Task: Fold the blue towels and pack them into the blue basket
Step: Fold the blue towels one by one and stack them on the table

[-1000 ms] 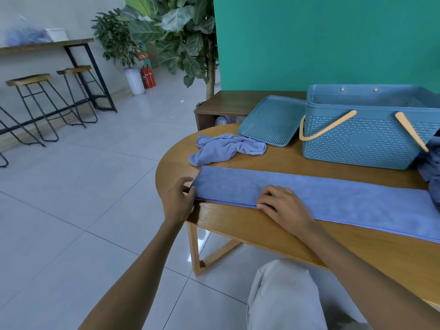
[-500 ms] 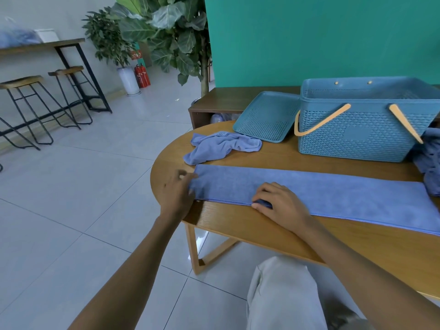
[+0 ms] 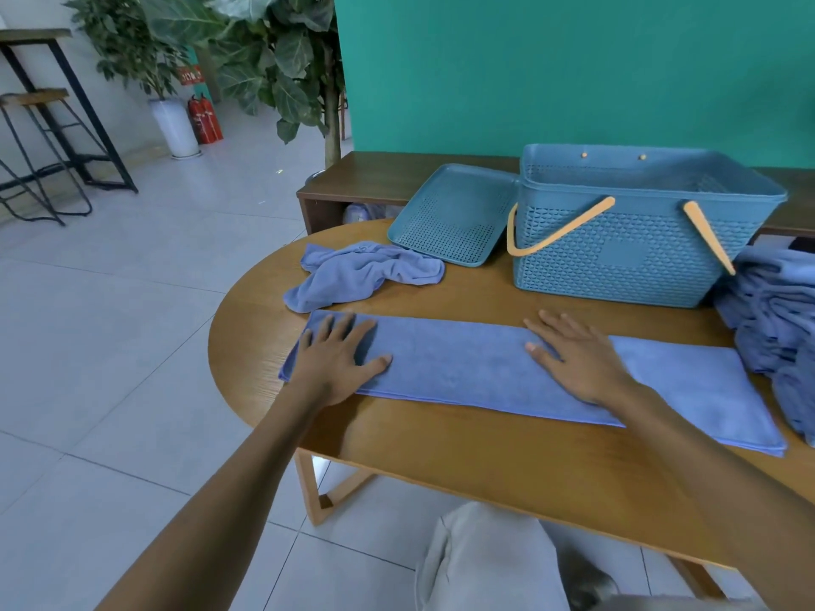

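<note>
A long towel (image 3: pixel 485 368), folded into a narrow strip of soft, napped blue cloth, lay flat along the near side of the table (image 3: pixel 463 456). The left hand (image 3: pixel 337 366) pressed flat on the strip's left end, fingers straight and spread wide; the right hand (image 3: pixel 573 357) lay flat near its middle, fingers straight too, holding nothing. Behind the strip's left end a 2nd towel (image 3: pixel 361 275) sat crumpled in loose folds. The basket (image 3: pixel 635 240), a rectangular tub of blue perforated plastic with 2 tan handles hanging down its front, stood open at the back of the table, well apart from the strip. Its flat lid (image 3: pixel 450 213), perforated likewise, leaned against the basket's left wall. A heap of rumpled blue towels (image 3: pixel 776 328) lay at the right edge, just beside the basket. The table was oval, of smooth grained wood on wooden legs. Behind it ran a dark wooden bench (image 3: pixel 397 178) before a teal wall (image 3: pixel 573 68). Pale glossy tiles (image 3: pixel 110 346) covered the floor, with leafy plants (image 3: pixel 264 50), a white pot (image 3: pixel 174 125), a red extinguisher (image 3: pixel 205 119) and metal stools (image 3: pixel 39 152) to the left.
</note>
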